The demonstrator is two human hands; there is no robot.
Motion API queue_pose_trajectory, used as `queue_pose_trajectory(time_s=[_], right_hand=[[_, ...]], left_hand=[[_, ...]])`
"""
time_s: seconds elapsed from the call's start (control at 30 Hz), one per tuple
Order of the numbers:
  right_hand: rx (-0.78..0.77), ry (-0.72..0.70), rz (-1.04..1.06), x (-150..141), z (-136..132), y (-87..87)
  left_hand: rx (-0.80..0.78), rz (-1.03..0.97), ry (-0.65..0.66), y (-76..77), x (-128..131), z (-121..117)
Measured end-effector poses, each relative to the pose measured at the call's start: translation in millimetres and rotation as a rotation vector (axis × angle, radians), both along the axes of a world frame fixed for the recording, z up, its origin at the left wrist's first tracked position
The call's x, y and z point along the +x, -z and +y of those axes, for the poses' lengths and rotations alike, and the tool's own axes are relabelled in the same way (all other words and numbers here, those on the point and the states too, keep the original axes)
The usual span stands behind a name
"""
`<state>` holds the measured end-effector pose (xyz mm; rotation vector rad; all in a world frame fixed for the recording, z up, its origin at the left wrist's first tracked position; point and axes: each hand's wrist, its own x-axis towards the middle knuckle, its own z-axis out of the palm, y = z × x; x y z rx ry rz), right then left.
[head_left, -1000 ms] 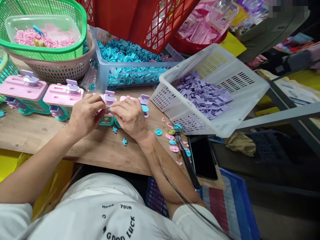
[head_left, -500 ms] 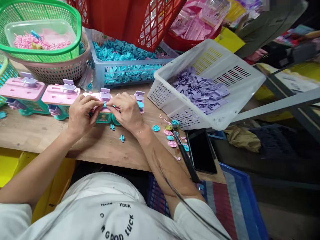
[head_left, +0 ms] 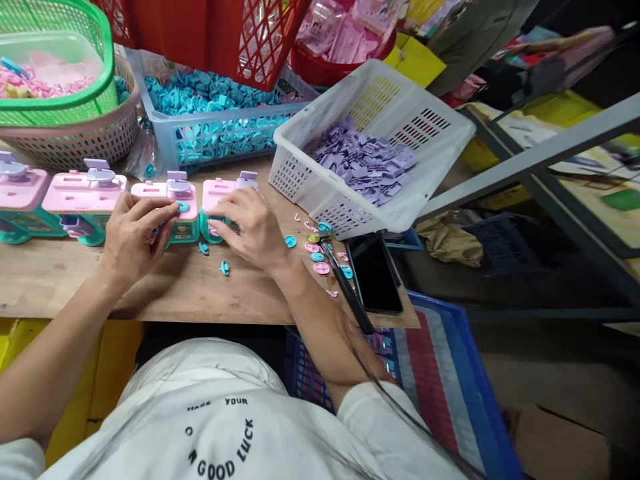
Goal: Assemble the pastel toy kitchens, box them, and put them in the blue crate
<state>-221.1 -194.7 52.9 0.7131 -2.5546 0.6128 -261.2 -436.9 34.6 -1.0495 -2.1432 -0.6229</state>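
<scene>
Crate (head_left: 444, 133) of purple pieces (head_left: 370, 163), bin (head_left: 166, 143) of blue parts (head_left: 207, 97)

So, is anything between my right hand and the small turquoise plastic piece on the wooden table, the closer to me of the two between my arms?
Nothing visible: only bare wooden table shows between your right hand and that small turquoise piece.

I had room to slide over the bare table (head_left: 165, 293) near its front edge. Two little blue pieces (head_left: 225, 268) sat in the way, farther in. The row of toys (head_left: 87, 193) stood like a wall, with the blue bin (head_left: 200, 143) behind. To the right, the hammer (head_left: 350, 293), phone (head_left: 373, 273) and white basket (head_left: 295, 177) blocked me.
</scene>
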Motion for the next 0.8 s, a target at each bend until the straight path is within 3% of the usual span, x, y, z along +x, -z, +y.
queue_pose_trajectory(time_s=[0.1, 0.23, 0.33, 0.5, 0.57, 0.67, 0.8], right_hand=[[0.004, 0.078, -0.06, 39, 25, 13.3], [0.093, 0.206, -0.171, 70, 44, 46.8], [-0.062, 0.229, -0.238, 69, 42, 60.6], [-0.818, 0.039, -0.525, 63, 15, 42.5], [-1.008, -0.02, -0.608, 59, 2, 31.1], [-0.999, -0.021, -0.562, 46, -16, 17.0], [-0.708, -0.084, -0.288, 13, -31, 3.4]], left_hand=[[0.058, -0.029, 0.007, -2.4, 11, 3], [0.098, -0.024, 0.082, -0.9, 38, 28], [0.078, -0.089, 0.229, 7.0, 55, 51], [0.171, -0.309, 0.32, 14.9, 67, 65], [0.291, -0.393, 0.339, 10.8, 68, 63], [0.469, -0.498, 0.264, -2.5, 60, 54], [0.649, -0.727, 0.078, -25.1, 30, 39]])
